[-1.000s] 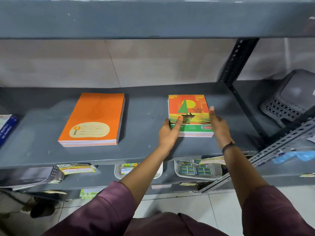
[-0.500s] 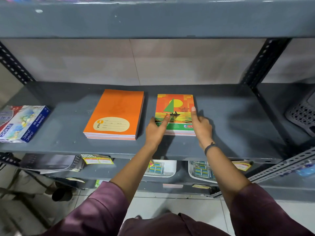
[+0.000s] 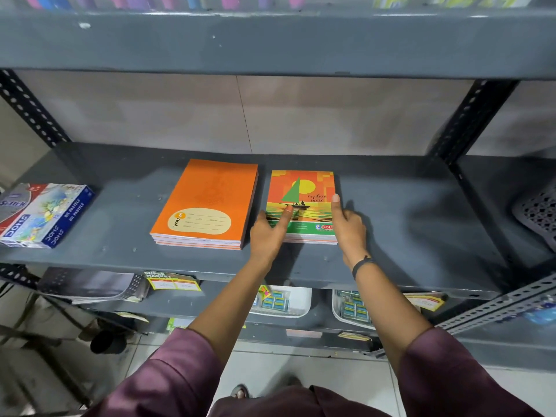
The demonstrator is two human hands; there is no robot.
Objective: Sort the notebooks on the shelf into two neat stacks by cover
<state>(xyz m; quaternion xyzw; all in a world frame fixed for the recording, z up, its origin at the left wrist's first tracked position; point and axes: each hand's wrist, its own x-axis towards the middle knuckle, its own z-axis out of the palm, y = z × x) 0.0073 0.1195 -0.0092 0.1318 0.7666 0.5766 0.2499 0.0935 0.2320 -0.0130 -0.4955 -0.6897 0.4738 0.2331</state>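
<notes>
Two stacks of notebooks lie side by side on the grey metal shelf [image 3: 406,233]. The left stack [image 3: 207,203] has plain orange covers with a cream name label. The right stack [image 3: 304,194] shows a green sailboat on an orange sunset cover. My left hand [image 3: 269,233] presses the sailboat stack's near left corner, index finger lying on the cover. My right hand [image 3: 349,224] grips its right edge, index finger stretched along the side. Both hands hold this stack between them. A narrow gap separates the two stacks.
A box of oil pastels [image 3: 42,215] lies at the shelf's left end. A dark perforated basket [image 3: 538,212] sits at the far right. Slotted black uprights [image 3: 469,121] frame the bay. Below, white trays [image 3: 352,311] with small packs and loose papers [image 3: 90,284] fill the lower shelf.
The sailboat stack has slid left between my two hands, from well apart to right next to the orange stack. The view has shifted, so the pastel box now shows fully.
</notes>
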